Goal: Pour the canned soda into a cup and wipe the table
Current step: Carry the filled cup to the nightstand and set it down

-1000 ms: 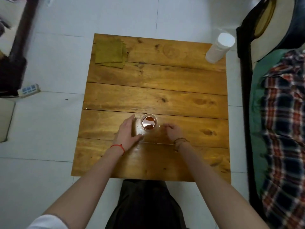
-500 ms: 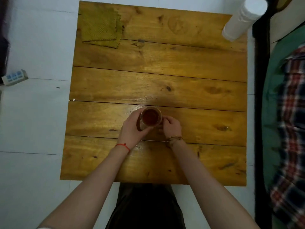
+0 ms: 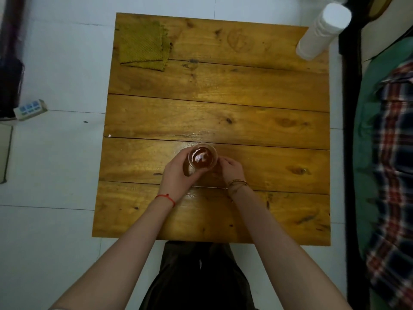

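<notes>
**Inspector A:** Taking the cup (image 3: 203,155) as the reference and working from left to right, what do you record?

**Inspector B:** Far beyond it and to its left, a folded green cloth (image 3: 143,48) lies on the table (image 3: 223,113), near the far left corner. The left hand (image 3: 178,175) is curled round the cup's left side, gripping it. The cup itself stands upright just nearer than the table's middle and holds dark brown liquid, part full. The right hand (image 3: 230,169) sits against the cup's right side with fingers bent; whether it grips or only touches, I cannot tell. Far beyond the cup and to its right, a white cylindrical container (image 3: 321,32) stands at the far right corner. No can is in view.

**Inspector A:** Handling assessment?

**Inspector B:** The cup looks clear and rigid, probably glass, so breakable. The boards near it show a wet sheen, so its wall may be slippery. I would hold it round the lower wall, level, away from the rim. The cloth appears soft and limp; pinching one folded edge should lift it.
</notes>
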Motion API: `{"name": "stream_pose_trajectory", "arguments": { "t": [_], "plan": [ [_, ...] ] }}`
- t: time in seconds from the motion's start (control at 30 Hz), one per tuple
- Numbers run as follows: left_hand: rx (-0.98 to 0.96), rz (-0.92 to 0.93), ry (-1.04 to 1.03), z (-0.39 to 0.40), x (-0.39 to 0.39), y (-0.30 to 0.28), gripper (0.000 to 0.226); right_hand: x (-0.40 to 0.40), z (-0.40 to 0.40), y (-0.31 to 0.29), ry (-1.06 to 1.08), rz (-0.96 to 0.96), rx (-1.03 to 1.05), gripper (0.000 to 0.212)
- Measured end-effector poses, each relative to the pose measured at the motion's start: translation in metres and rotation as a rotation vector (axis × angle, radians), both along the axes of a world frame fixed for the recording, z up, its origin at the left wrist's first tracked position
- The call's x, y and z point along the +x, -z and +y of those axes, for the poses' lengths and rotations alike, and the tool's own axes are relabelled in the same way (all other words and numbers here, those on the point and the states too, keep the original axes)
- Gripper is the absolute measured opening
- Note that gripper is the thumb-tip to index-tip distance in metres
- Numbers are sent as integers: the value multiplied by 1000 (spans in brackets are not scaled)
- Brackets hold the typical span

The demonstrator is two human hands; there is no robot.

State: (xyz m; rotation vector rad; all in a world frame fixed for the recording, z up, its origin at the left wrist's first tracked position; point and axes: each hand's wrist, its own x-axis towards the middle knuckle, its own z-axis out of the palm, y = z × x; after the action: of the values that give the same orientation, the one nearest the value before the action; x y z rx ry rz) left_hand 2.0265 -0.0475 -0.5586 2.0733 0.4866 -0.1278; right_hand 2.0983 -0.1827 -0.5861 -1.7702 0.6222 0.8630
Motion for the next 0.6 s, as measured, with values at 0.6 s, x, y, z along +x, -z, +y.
{"name": "stream_pose_trajectory", "arguments": {
  "t": [0.6],
  "plan": [
    [34, -89, 48, 2, -55, -178, 60, -41, -18, -187, -199, -12, 182, 23]
  ]
}}
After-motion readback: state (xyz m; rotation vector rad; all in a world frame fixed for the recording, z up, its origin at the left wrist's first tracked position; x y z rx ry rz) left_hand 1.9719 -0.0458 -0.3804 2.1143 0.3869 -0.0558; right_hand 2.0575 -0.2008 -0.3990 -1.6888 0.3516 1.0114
